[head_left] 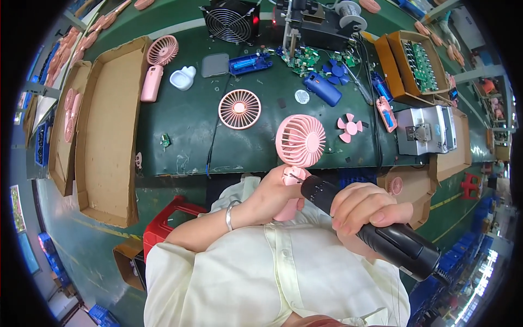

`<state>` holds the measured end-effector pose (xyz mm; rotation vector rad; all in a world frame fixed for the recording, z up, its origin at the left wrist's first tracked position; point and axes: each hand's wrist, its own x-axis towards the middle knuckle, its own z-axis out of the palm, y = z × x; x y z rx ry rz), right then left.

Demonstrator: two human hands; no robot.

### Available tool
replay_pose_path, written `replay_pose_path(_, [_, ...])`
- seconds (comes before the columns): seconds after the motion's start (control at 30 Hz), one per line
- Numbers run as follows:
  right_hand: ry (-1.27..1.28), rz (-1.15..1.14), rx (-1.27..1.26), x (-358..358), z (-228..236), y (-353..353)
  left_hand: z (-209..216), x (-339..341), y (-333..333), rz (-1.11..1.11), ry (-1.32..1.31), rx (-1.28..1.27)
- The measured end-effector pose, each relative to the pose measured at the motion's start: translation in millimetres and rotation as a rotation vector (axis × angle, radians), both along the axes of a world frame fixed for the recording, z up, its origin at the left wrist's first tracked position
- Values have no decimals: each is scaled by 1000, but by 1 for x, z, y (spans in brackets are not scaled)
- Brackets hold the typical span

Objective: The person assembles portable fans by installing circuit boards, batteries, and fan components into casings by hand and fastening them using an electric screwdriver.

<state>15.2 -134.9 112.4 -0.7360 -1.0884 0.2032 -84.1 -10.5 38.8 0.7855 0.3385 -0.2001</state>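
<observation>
Near the table's front edge, my left hand (pixel 266 197), with a metal bangle at the wrist, is wrapped round the handle of a pink handheld fan (pixel 301 140). The fan's round slatted cage points away from me. My right hand (pixel 366 210) grips a black electric screwdriver (pixel 400 246), its front end against or very close to the fan's neck; whether the bit sits in a screw I cannot tell. On the table beyond lie a loose pink fan grille (pixel 239 109) and a pink fan blade (pixel 349 128). Part of the fan's handle is hidden by my fingers.
Long cardboard trays (pixel 106 125) stand at the left, beside another pink fan (pixel 152 83). Farther back are a black cooling fan (pixel 231 23), green circuit boards (pixel 305 61) and a blue fan body (pixel 323 89). A board-filled cardboard box (pixel 393 65) and a silver machine (pixel 422 131) are at the right.
</observation>
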Motion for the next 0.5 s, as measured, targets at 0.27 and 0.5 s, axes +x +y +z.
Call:
replay_pose_path(0.27, [-69, 151, 78, 1, -4, -20, 27, -7, -5, -33, 165, 176])
replay_pose_path(0.5, [11, 34, 238, -5, -10, -33, -10, 6, -6, -208, 77, 290])
